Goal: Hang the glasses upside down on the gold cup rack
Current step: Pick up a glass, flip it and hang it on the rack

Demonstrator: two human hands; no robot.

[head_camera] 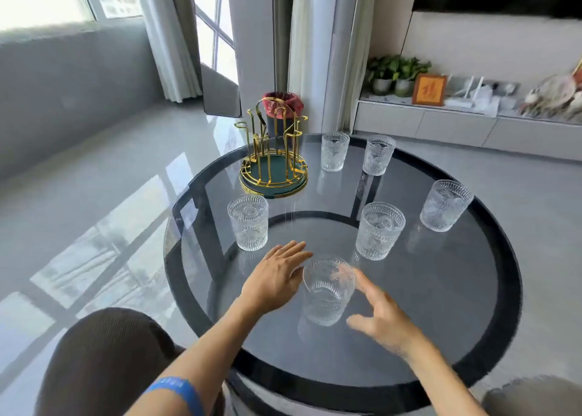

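The gold cup rack [273,151] stands on a green round base at the far left of the round glass table [441,337], with nothing hanging on it. Several clear ribbed glasses stand upright around it. The nearest glass [327,289] sits between my hands. My left hand [277,277] is spread flat just left of its rim, fingers apart. My right hand [381,315] is spread just right of it, thumb low near its base. Neither hand grips it. Other glasses: one at the left [248,222], one in the middle [379,230], one at the right [445,204].
Two more glasses [334,151] [378,155] stand at the table's far edge. A bin with a red liner [282,104] stands on the floor behind the rack. A low cabinet with plants [396,72] runs along the right wall. My knee [104,362] is at lower left.
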